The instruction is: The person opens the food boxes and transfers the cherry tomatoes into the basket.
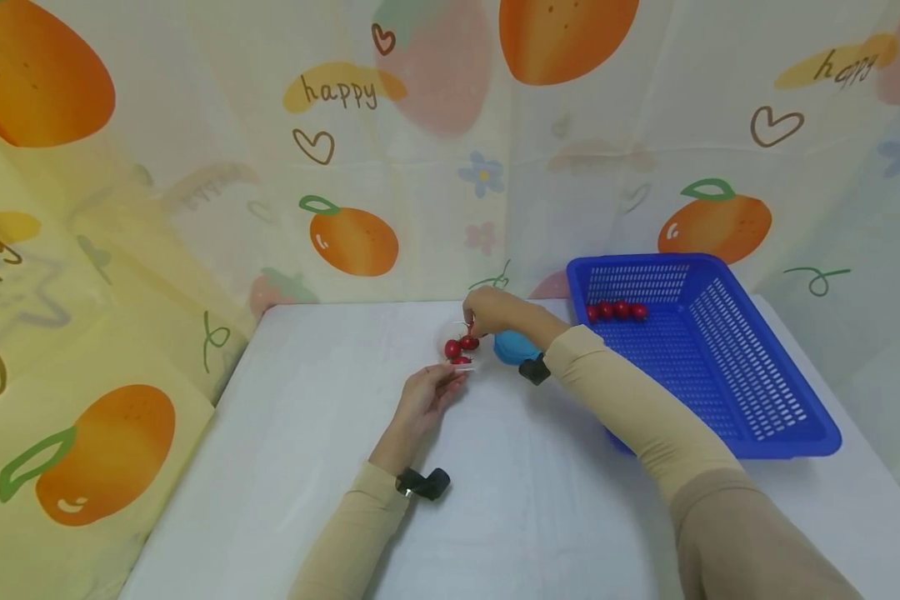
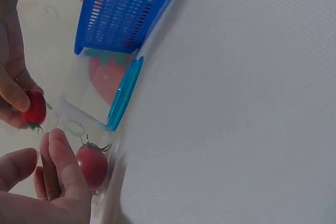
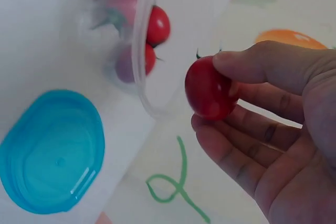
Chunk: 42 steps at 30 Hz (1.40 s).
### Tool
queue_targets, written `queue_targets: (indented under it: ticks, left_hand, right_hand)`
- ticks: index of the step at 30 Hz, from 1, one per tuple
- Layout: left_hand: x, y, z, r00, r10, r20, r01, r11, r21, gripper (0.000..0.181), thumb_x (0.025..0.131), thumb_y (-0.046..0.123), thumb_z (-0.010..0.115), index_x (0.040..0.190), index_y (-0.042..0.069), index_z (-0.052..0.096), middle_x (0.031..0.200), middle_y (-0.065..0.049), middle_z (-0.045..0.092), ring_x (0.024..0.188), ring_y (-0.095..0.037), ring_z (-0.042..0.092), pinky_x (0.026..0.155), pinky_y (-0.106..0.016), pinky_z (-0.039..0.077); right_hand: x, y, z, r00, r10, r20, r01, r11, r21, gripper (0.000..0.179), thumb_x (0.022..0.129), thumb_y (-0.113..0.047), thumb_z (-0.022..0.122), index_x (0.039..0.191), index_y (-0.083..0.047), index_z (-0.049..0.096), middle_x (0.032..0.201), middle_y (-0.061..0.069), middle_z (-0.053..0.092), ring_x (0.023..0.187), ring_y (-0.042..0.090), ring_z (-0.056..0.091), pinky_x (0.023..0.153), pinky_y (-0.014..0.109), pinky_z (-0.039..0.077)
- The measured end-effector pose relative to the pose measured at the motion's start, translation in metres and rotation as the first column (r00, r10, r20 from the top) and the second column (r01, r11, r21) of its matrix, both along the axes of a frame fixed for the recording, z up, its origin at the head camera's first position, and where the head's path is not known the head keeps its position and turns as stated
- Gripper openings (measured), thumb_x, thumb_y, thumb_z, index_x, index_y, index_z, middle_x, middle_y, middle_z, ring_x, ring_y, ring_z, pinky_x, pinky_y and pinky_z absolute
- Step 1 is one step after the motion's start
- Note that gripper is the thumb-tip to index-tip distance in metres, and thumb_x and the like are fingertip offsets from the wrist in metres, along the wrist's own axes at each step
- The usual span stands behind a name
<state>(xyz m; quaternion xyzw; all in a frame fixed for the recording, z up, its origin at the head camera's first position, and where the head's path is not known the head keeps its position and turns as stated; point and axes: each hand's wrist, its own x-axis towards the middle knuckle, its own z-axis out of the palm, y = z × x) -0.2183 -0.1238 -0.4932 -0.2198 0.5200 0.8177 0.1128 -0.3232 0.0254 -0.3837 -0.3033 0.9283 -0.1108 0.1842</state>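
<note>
My right hand (image 1: 495, 310) pinches a red cherry tomato (image 3: 211, 88) between thumb and fingers, just beside the mouth of a clear plastic container (image 3: 140, 72). A few red tomatoes (image 3: 158, 25) with green stems lie inside that container, seen partly through its wall. On its near side, my left hand (image 1: 423, 400) grips the container by the rim, thumb apart from the fingers, as the left wrist view shows. A translucent blue lid (image 3: 52, 153) lies on the table right of the container, partly behind the right wrist in the head view.
A blue plastic basket (image 1: 783, 367) stands at the right of the white table (image 1: 270, 467). Several red tomatoes (image 1: 622, 311) sit in a row at its far left corner. A fruit-printed cloth (image 1: 420, 167) hangs behind the table's back edge.
</note>
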Motion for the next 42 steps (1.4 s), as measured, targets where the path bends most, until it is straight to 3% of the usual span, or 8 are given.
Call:
queue_targets:
  ticks: [4,11,23,30,35,42]
  left_hand:
    - [0.0,-0.001,0.0,1.0,-0.004,0.006,0.004,1.0,-0.013,0.035,0.098,0.019,0.057,0.127,0.0,0.052,0.112,-0.01,0.07,0.096,-0.015,0.07,0.088,-0.022,0.057]
    - [0.0,-0.002,0.001,1.0,0.007,-0.014,-0.008,0.999,-0.031,0.032,0.097,0.015,0.057,0.124,-0.001,0.053,0.111,-0.012,0.071,0.094,-0.015,0.071,0.086,-0.022,0.057]
    - [0.0,-0.003,0.0,1.0,0.009,-0.017,-0.01,0.999,-0.038,0.031,0.098,0.017,0.057,0.123,0.0,0.052,0.107,-0.01,0.071,0.093,-0.015,0.072,0.085,-0.022,0.057]
    - [0.001,-0.003,0.0,1.0,0.014,-0.019,-0.015,0.999,-0.041,0.027,0.097,0.015,0.058,0.119,0.0,0.055,0.11,-0.012,0.071,0.094,-0.016,0.072,0.086,-0.023,0.057]
    - [0.002,-0.003,0.0,1.0,-0.004,-0.02,0.003,0.999,-0.043,0.031,0.098,0.018,0.058,0.123,0.001,0.054,0.112,-0.011,0.071,0.096,-0.016,0.072,0.086,-0.022,0.057]
    - [0.001,-0.002,-0.002,1.0,-0.01,-0.025,0.009,0.999,-0.043,0.028,0.097,0.019,0.058,0.12,0.003,0.055,0.112,-0.01,0.071,0.096,-0.015,0.072,0.086,-0.021,0.057]
  right_hand:
    - [-0.004,0.01,0.008,1.0,-0.014,0.022,0.016,0.997,-0.075,0.021,0.088,-0.014,0.071,0.106,-0.004,0.069,0.102,0.011,0.068,0.089,0.022,0.063,0.082,0.029,0.058]
    - [-0.012,0.027,0.03,0.998,-0.05,-0.024,0.045,0.985,-0.166,0.021,0.086,-0.013,0.07,0.105,-0.002,0.069,0.103,0.014,0.068,0.093,0.025,0.063,0.086,0.034,0.057]
    - [-0.018,0.061,0.056,0.993,-0.109,-0.055,0.094,0.971,-0.219,0.023,0.087,-0.01,0.068,0.108,0.0,0.068,0.105,0.017,0.066,0.099,0.029,0.06,0.091,0.039,0.055]
    - [-0.022,0.087,0.062,0.982,-0.189,-0.021,0.179,0.954,-0.241,0.029,0.087,-0.011,0.07,0.113,0.0,0.066,0.109,0.019,0.065,0.103,0.031,0.06,0.096,0.043,0.053]
    - [-0.023,0.11,0.064,0.975,-0.218,-0.054,0.192,0.934,-0.301,0.027,0.086,-0.01,0.068,0.11,0.003,0.067,0.108,0.022,0.067,0.102,0.034,0.061,0.096,0.047,0.051]
    - [-0.026,0.144,0.053,0.966,-0.246,-0.076,0.209,0.923,-0.324,0.028,0.086,-0.01,0.068,0.109,0.006,0.067,0.104,0.024,0.068,0.099,0.036,0.06,0.095,0.05,0.05]
